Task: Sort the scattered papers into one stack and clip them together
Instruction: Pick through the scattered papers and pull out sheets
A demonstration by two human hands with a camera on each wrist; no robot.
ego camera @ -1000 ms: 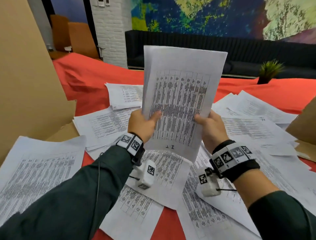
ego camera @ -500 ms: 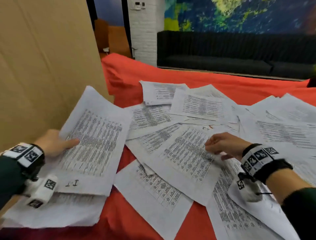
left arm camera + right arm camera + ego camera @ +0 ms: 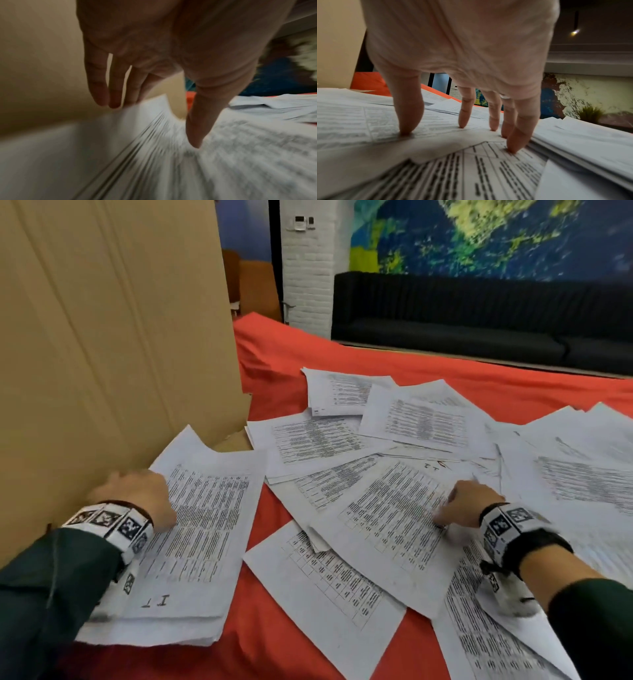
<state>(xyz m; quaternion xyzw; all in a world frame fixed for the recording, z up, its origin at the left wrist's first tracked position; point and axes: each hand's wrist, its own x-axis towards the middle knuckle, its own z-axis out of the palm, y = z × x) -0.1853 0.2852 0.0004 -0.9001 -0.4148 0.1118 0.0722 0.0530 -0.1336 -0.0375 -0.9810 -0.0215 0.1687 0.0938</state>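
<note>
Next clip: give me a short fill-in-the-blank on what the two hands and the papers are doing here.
1. The left hand rests on a stack of papers lying beside the tall ____ sheet.
2. The right hand presses its fingertips onto loose ____.
3. The cloth under everything is ____.

Missing words: cardboard; papers; red

white papers [image 3: 387,522] with black tables, red cloth [image 3: 342,350], tan cardboard [image 3: 113,330]

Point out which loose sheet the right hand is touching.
The large slanted sheet mid-table, under the right hand; its fingertips press it, while the other loose sheets lie untouched.
</note>
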